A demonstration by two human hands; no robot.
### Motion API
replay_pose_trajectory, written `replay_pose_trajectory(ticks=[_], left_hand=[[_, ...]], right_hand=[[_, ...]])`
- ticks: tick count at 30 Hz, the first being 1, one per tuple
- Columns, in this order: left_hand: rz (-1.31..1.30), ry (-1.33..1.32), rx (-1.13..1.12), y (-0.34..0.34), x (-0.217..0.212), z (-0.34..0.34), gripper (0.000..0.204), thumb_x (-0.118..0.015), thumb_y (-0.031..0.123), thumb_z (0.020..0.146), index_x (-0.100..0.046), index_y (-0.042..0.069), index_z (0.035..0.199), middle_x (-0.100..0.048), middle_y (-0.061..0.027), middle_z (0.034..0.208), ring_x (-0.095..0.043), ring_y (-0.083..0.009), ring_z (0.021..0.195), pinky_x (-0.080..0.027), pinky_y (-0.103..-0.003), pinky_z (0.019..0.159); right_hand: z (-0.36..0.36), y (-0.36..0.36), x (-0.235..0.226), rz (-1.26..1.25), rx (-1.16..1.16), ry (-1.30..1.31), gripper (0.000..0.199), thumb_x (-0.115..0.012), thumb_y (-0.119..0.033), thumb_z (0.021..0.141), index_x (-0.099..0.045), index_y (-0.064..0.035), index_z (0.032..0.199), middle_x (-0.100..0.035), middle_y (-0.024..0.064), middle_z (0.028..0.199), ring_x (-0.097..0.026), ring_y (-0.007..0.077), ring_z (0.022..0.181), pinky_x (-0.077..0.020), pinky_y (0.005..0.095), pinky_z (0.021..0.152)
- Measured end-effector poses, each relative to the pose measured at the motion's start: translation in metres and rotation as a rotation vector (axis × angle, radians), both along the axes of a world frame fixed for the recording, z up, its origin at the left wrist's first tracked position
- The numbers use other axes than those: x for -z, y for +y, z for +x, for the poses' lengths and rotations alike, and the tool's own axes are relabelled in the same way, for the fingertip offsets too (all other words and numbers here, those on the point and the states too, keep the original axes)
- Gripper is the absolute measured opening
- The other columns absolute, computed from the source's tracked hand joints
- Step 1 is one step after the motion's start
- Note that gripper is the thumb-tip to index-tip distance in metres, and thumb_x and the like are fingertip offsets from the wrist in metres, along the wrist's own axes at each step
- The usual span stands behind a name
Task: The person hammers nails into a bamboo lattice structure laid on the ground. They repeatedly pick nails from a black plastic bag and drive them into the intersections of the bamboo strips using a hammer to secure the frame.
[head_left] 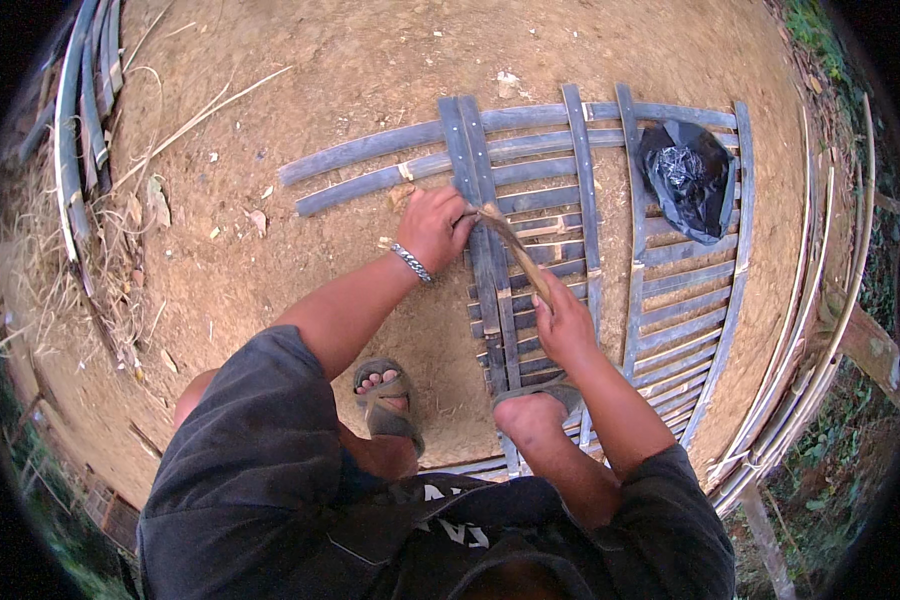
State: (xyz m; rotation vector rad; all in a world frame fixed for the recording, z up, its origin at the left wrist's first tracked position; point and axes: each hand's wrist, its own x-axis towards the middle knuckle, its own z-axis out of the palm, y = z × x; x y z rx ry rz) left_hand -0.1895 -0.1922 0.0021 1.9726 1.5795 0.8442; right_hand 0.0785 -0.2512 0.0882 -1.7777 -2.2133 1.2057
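My right hand (567, 328) is wrapped round the wooden handle of a hammer (518, 250), which slants up and left. The hammer's head end lies over a pair of upright slats (462, 150), close to my left fingertips. My left hand (433, 232), with a chain bracelet at the wrist, is closed at the left edge of those slats. What its fingers pinch, if anything, is too small to make out. Under both hands a ladder-like panel of grey split-bamboo slats (582, 150) lies on the ground. Two long crosswise slats (365, 150) stick out to its left.
An open black plastic bag (705, 205) with shiny small pieces inside rests on the panel's upper right. Bamboo strips (70, 140) lie at the far left. Long bent poles (805, 370) line the right edge. My sandalled left foot (388, 400) stands beside the panel.
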Motion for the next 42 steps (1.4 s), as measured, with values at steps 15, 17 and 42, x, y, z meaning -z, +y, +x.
replay_pose_trajectory(ticks=[15,17,42], left_hand=[[-0.002,-0.003,-0.019,0.000,-0.002,0.002,0.013,-0.075,0.016,0.084,-0.064,0.009,0.085,-0.061,-0.0085,0.090,-0.061,-0.0295,0.090,-0.042,-0.043,0.081],[-0.021,-0.005,-0.015,-0.001,-0.001,0.001,0.013,-0.075,0.016,0.084,-0.065,0.009,0.087,-0.061,-0.0086,0.090,-0.061,-0.0297,0.090,-0.042,-0.043,0.082],[-0.154,0.162,0.701,-0.033,-0.006,0.090,0.083,-0.063,0.048,0.089,-0.039,0.004,0.155,-0.028,-0.0173,0.167,-0.020,-0.0306,0.157,-0.009,-0.058,0.128]], right_hand=[[0.007,-0.001,0.007,0.113,-0.017,0.085,0.047,-0.061,-0.013,0.099,-0.050,-0.0091,0.145,-0.064,0.0251,0.131,-0.063,0.0456,0.116,-0.0528,0.0485,0.096],[0.000,0.007,0.004,-0.071,-0.016,-0.070,0.047,-0.060,-0.013,0.099,-0.050,-0.0081,0.145,-0.063,0.0253,0.131,-0.064,0.0453,0.117,-0.0528,0.0478,0.097],[0.037,0.039,0.005,0.041,-0.254,0.052,0.048,-0.063,-0.006,0.094,-0.050,-0.0046,0.140,-0.067,0.0231,0.120,-0.067,0.0469,0.100,-0.0557,0.0478,0.083]])
